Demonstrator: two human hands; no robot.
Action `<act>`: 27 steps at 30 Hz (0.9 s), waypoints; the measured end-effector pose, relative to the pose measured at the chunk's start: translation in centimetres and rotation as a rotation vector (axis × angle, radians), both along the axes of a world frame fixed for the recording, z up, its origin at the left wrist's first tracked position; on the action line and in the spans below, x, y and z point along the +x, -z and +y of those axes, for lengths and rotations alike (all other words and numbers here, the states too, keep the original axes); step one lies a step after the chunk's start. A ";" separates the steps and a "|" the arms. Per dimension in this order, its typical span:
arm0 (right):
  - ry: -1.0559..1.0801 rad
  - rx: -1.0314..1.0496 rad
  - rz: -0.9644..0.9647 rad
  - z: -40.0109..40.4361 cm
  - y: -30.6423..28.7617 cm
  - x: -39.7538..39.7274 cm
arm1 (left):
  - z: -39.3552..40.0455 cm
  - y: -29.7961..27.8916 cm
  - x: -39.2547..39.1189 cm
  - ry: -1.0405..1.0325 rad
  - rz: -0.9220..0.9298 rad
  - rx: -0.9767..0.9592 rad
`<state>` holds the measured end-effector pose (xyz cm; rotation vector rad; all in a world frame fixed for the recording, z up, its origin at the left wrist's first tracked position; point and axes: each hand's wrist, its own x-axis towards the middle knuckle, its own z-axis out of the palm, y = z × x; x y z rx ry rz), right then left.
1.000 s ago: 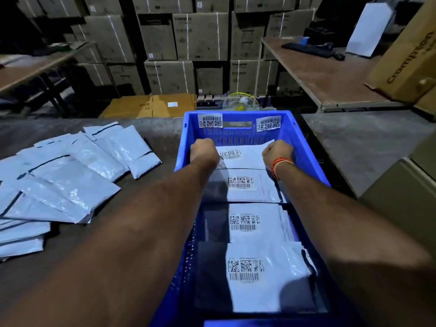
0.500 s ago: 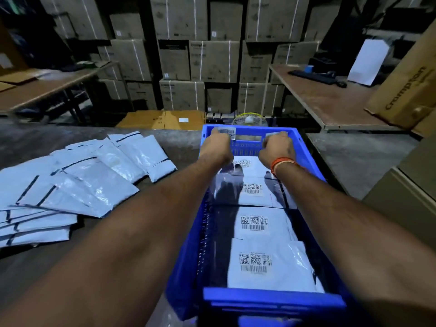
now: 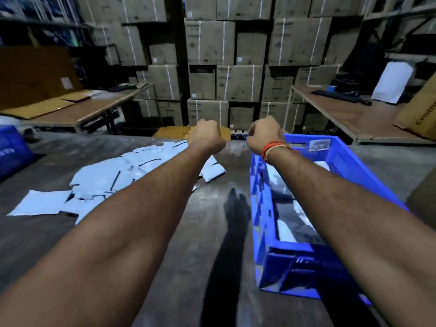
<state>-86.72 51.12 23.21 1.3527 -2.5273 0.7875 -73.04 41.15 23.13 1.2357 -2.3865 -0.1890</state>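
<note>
Both my arms stretch forward above the grey table (image 3: pixel 188 244). My left hand (image 3: pixel 206 135) and my right hand (image 3: pixel 264 134) are curled into fists side by side, backs toward me, and nothing shows in either. An orange thread band circles the right wrist. A blue plastic crate (image 3: pixel 354 168) stands to the right under my right forearm, with white labelled parcels (image 3: pixel 285 230) lying inside it. Neither hand touches the crate. A loose pile of white mailer bags (image 3: pixel 113 182) lies on the table at the left.
Stacked cardboard boxes (image 3: pixel 236 83) fill the back wall. A wooden table (image 3: pixel 349 119) with a keyboard (image 3: pixel 335 95) stands at the right, another with flattened cardboard (image 3: pixel 94 107) at the left. A blue bag (image 3: pixel 11 149) sits at the table's left edge.
My hands have left the crate's far rim and lifted up and left, curled into fists. The crate now lies to the right of them, and my view has risen.
</note>
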 end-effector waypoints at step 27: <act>-0.057 0.294 -0.236 -9.9 13.9 12.5 | -10.4 12.0 11.0 0.079 -0.127 0.199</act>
